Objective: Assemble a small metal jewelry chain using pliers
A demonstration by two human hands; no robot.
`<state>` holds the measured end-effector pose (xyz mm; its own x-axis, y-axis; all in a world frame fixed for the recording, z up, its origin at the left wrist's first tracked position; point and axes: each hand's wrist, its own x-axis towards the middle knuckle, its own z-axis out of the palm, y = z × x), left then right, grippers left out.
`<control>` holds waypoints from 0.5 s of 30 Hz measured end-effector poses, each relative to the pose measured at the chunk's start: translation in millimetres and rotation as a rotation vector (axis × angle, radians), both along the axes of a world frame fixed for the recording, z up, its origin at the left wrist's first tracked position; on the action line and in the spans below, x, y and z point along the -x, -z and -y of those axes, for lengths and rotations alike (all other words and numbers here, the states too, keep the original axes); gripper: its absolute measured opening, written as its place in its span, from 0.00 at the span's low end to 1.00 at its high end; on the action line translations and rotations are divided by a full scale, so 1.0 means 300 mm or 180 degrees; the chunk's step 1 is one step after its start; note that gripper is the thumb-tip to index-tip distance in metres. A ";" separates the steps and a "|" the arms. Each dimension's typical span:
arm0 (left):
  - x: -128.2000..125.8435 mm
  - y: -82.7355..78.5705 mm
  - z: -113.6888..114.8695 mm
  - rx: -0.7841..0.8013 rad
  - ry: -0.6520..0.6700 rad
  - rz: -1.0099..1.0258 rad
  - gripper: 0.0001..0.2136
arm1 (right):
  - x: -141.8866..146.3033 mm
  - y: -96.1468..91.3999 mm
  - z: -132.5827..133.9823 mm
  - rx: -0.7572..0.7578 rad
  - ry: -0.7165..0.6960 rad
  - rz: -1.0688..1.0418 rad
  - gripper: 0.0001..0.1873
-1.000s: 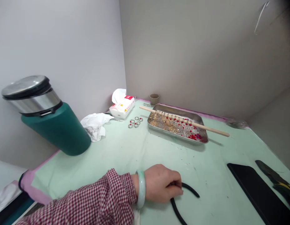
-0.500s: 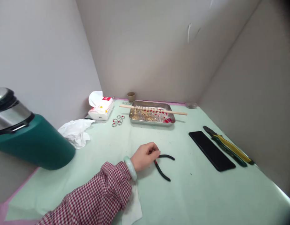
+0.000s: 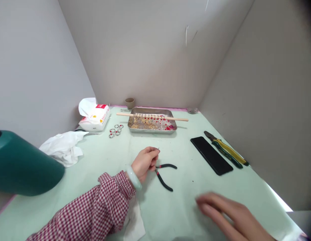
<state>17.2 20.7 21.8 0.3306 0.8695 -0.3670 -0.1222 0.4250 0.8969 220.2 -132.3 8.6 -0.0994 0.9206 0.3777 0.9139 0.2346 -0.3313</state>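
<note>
Pliers [image 3: 161, 179] lay splayed on the cloth [image 3: 180, 212], just beside the left hand [image 3: 145, 161], which hid their head; presumably stiff and sturdy, they were best grasped by both dark handles. The left hand was closed in a pinch on a thin piece [image 3: 159, 148], too small to identify, probably light and easily dropped. The right hand [image 3: 228, 211], blurred, was loosely parted, holding nothing visible.
</note>
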 end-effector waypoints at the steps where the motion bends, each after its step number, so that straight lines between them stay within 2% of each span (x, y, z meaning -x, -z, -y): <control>1: -0.001 0.006 -0.012 -0.0061 -0.0067 -0.0007 0.08 | 0.034 -0.004 -0.052 0.0099 -0.0150 0.0118 0.15; 4: 0.006 0.034 -0.045 -0.0253 -0.0287 -0.0057 0.07 | 0.140 -0.002 -0.189 0.0372 -0.0457 0.0514 0.28; 6: 0.016 0.053 -0.060 -0.0374 -0.0351 -0.0107 0.07 | 0.183 0.005 -0.244 0.0565 -0.0581 0.0554 0.36; 10: 0.034 0.079 -0.078 -0.0931 -0.0171 -0.0581 0.07 | 0.180 0.007 -0.299 0.0911 -0.0691 0.0499 0.27; 15: 0.047 0.080 -0.075 -0.1740 -0.0256 -0.1191 0.06 | 0.168 0.009 -0.401 0.0939 -0.0666 0.0309 0.26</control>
<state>3.0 43.0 -2.0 0.1929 0.9796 0.0563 0.2267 -0.1003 0.9688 169.7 -11.9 5.9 -0.3193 0.9444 0.0787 0.8868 0.3270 -0.3267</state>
